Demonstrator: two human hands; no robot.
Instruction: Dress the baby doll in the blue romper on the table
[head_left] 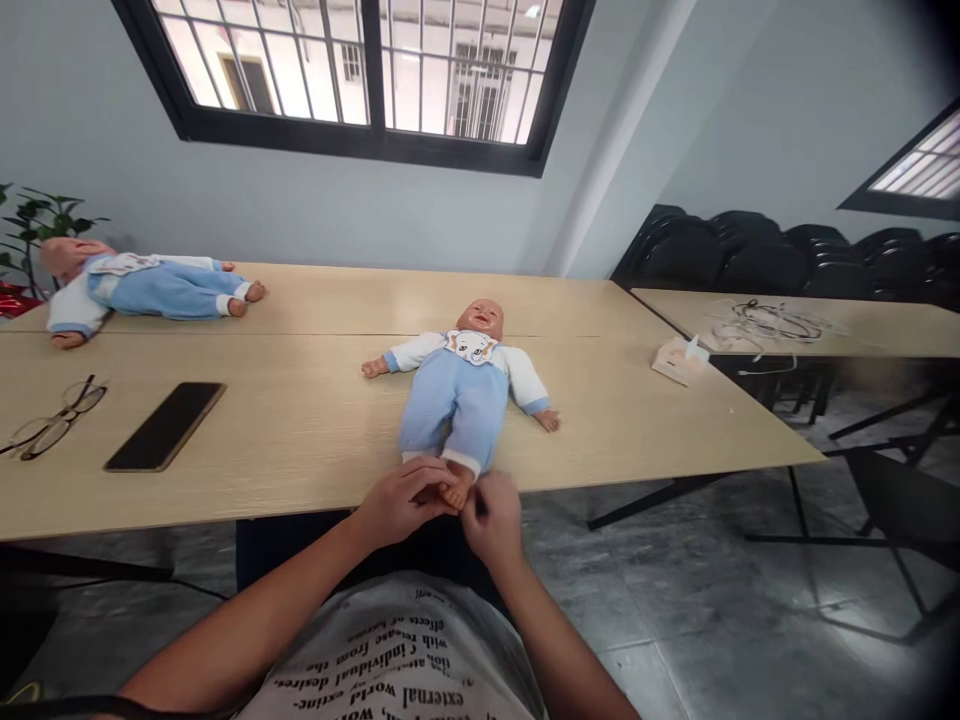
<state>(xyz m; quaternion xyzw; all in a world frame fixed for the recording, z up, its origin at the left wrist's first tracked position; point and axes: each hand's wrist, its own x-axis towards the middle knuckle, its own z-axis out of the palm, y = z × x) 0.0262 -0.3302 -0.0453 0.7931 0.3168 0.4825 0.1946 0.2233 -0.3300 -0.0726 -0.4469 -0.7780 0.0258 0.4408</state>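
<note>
Doll [455,395] on its back on table [300,430], 12 o'clock of the hands; long axis 12–6, head far. Left hand [401,502] grasps foot [456,487] from 9 o'clock. Right hand [496,512] equally near, curled at 4 o'clock; cannot tell if gripping.

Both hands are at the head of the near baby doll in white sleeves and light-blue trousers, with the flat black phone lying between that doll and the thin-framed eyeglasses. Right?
Not quite: the head-camera view shows the left hand and right hand at the near doll's bare foot, not its head. The phone does lie between that doll and the eyeglasses.
</note>
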